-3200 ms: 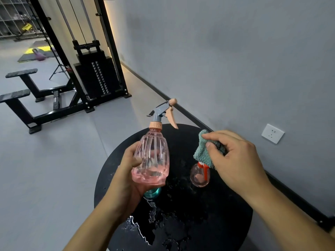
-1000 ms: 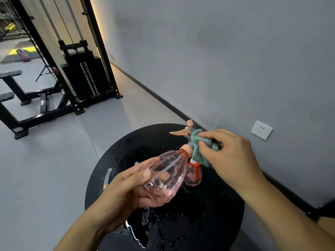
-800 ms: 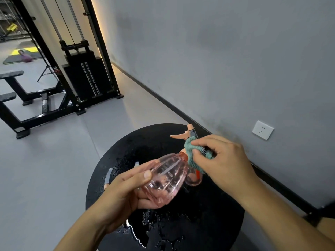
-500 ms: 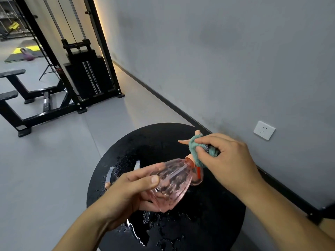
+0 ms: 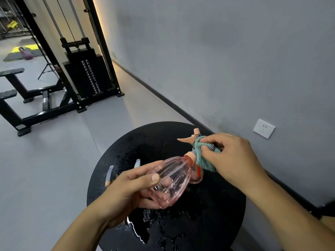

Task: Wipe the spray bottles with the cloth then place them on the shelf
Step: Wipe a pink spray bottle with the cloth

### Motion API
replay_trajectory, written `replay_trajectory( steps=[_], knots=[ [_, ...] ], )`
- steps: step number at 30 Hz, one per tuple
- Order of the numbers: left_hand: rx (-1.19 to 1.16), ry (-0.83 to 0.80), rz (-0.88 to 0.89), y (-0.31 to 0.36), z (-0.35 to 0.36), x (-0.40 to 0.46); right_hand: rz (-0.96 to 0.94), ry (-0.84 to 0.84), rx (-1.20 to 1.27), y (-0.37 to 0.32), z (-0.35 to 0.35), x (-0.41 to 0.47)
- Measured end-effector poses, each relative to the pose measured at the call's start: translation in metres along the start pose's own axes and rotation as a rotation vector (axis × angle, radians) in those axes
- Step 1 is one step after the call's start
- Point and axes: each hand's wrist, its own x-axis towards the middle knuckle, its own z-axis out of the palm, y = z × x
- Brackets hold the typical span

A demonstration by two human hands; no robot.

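While my left hand (image 5: 126, 189) curls around the fat bottom of the pink spray bottle (image 5: 170, 180), I am wiping its top with the cloth (image 5: 202, 156). This bottle is tipped over on its side in the air, just above the round black table (image 5: 208, 223), with its neck pointing away from me. My left thumb lies along the top of it and my other fingers hold it from below. My right hand (image 5: 233, 160) pinches the green cloth, with the thumb and fingers bent tight on it, and the cloth is wrapped on the bottle's neck and sprayer head (image 5: 192, 138). That spot is over the far side of the table, near the wall. I think I am in the wiping step for this bottle, and it is not put away yet. Another small pink bottle (image 5: 196, 176) seems to sit on the table right behind the one I hold, but it is mostly hidden. Two sprayer triggers (image 5: 110, 175) poke up over the table beside my left hand, so more bottles may wait there. Water drops (image 5: 163, 220) lie on the table close to me, so it is wet. Next I think I should rub the cloth down over the ribbed belly of the bottle, turning it with my left hand. I cannot see any shelf from here, so I will have to look around for it.
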Motion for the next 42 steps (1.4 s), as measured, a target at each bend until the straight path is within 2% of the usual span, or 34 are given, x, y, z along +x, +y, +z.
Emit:
replay_trajectory(
  steps=[4,8,16,21,27,32,38,42],
  knots=[
    [0.046,-0.028,0.008,0.002,0.002,0.000,-0.036,0.123,0.053,-0.002,0.000,0.000],
    [0.015,0.001,0.024,0.002,0.001,0.000,-0.036,0.172,0.099,-0.003,-0.001,0.001],
    [0.029,0.027,0.014,-0.003,0.002,0.004,-0.112,0.042,0.046,-0.006,0.010,-0.004],
    [0.058,-0.007,0.020,-0.001,0.006,0.004,-0.051,0.161,0.080,-0.002,0.003,0.000],
    [0.072,-0.002,0.023,-0.004,0.008,0.005,-0.155,0.054,0.057,-0.015,0.016,-0.013],
    [0.076,0.015,0.046,0.000,0.006,0.004,-0.113,0.139,0.033,-0.006,0.008,-0.002],
    [0.053,0.046,0.048,-0.004,0.006,0.005,-0.186,0.030,0.042,-0.012,0.017,-0.012],
    [0.002,0.030,0.073,0.001,0.002,0.002,-0.166,0.129,0.015,-0.007,0.005,0.000]
  ],
)
